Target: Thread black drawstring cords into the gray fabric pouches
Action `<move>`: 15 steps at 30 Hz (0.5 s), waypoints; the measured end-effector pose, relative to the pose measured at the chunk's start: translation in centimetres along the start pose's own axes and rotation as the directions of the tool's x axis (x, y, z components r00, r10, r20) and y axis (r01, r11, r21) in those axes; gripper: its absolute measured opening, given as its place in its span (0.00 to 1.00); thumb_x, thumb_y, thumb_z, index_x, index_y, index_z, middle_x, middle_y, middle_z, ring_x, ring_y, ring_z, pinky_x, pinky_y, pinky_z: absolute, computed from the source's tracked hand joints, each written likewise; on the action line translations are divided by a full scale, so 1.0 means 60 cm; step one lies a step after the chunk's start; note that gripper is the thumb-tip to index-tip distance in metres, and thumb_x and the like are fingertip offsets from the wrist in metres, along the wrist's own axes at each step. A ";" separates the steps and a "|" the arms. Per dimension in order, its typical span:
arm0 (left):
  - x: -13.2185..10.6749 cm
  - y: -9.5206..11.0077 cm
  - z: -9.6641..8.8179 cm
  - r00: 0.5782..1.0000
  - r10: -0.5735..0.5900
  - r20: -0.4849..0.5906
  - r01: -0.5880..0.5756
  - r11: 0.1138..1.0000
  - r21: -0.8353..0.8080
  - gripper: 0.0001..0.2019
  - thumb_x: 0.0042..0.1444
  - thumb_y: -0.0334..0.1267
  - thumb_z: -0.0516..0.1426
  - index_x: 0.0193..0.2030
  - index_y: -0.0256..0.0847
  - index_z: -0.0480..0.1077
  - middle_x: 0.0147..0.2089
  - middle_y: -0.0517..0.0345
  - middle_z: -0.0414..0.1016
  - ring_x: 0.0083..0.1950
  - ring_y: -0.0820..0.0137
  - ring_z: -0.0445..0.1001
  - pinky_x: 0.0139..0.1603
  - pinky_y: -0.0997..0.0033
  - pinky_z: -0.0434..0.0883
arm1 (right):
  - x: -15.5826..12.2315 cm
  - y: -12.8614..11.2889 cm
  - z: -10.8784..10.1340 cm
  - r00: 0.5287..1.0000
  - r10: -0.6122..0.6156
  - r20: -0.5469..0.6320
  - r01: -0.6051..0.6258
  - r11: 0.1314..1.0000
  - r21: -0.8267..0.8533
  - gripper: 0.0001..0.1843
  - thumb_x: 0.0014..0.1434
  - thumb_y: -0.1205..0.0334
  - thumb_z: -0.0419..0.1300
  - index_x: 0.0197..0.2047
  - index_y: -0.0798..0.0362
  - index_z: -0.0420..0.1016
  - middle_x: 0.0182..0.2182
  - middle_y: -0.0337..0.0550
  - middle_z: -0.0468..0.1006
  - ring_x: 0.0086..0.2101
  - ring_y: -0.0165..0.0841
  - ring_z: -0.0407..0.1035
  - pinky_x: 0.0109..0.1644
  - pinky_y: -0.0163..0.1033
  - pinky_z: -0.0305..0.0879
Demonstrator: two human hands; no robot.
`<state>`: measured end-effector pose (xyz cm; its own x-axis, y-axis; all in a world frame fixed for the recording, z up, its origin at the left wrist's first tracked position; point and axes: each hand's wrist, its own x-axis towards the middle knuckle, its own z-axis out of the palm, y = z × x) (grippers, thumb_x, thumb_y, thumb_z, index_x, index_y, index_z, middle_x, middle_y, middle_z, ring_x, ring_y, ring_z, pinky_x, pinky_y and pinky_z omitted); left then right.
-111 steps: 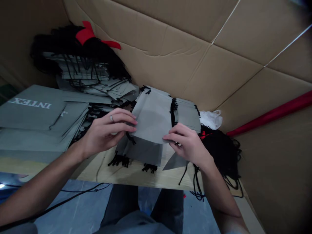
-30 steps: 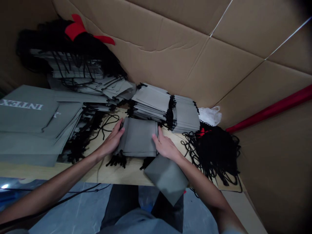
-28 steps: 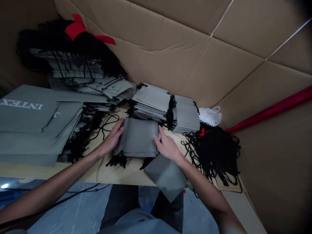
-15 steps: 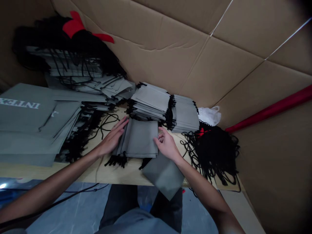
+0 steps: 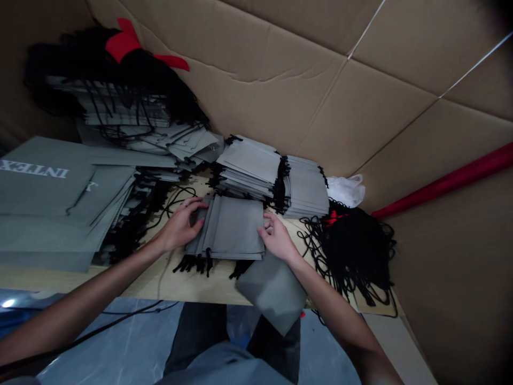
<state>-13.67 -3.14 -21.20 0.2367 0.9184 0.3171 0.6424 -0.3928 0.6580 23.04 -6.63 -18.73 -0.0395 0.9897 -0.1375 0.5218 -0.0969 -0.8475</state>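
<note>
In front of me lies a small stack of grey drawstring pouches (image 5: pixel 236 227), with black cord ends sticking out at its lower left. My left hand (image 5: pixel 182 224) holds the left edge of the stack, its thumb and fingers bent around the folded side. At the right edge, my right hand (image 5: pixel 276 235) pinches the pouches between thumb and curled fingers. Below that hand a single grey pouch (image 5: pixel 272 291) lies turned at an angle and hangs over the table's front edge.
Behind stand two piles of finished-looking pouches, a left pile (image 5: pixel 252 160) and a right pile (image 5: pixel 306 184). Black cords (image 5: pixel 352 248) lie bundled at right, near a white plastic bag (image 5: pixel 347 191). Large grey printed bags (image 5: pixel 40 198) cover the left. Cardboard walls (image 5: pixel 272 64) enclose the table (image 5: pixel 192 286).
My left hand has gone from lying stretched along the stack's left side to bending its thumb and fingers around that edge. My right hand stays at the right edge.
</note>
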 end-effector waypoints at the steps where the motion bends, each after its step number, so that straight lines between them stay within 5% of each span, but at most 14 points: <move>1: 0.001 0.002 -0.001 1.000 -0.011 0.006 0.011 1.000 0.021 0.23 0.77 0.51 0.69 0.69 0.41 0.79 0.78 0.42 0.76 0.78 0.48 0.77 0.79 0.35 0.78 | -0.001 -0.001 -0.001 1.000 -0.001 0.002 0.001 1.000 -0.001 0.22 0.81 0.51 0.71 0.69 0.53 0.79 0.51 0.45 0.85 0.40 0.35 0.81 0.46 0.43 0.85; 10: 0.015 0.052 -0.010 0.997 -0.072 0.004 0.069 0.965 0.253 0.18 0.69 0.58 0.72 0.51 0.44 0.86 0.59 0.42 0.82 0.72 0.43 0.74 0.80 0.32 0.72 | -0.003 -0.004 0.004 1.000 -0.024 -0.004 0.024 1.000 -0.010 0.23 0.81 0.51 0.71 0.70 0.52 0.78 0.51 0.45 0.85 0.42 0.36 0.82 0.49 0.46 0.86; 15: 0.025 0.061 0.018 0.990 -0.102 0.093 0.066 0.943 0.325 0.20 0.77 0.54 0.69 0.63 0.41 0.81 0.69 0.45 0.82 0.70 0.52 0.81 0.75 0.40 0.81 | -0.006 -0.006 0.004 1.000 -0.022 -0.004 0.022 1.000 -0.008 0.23 0.81 0.51 0.71 0.70 0.52 0.77 0.51 0.44 0.84 0.41 0.35 0.81 0.48 0.45 0.85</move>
<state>-10.15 -3.15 -19.06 0.2368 0.9540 0.1839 0.8587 -0.2940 0.4198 22.66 -6.96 -18.53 -0.0474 0.9920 -0.1167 0.5275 -0.0743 -0.8463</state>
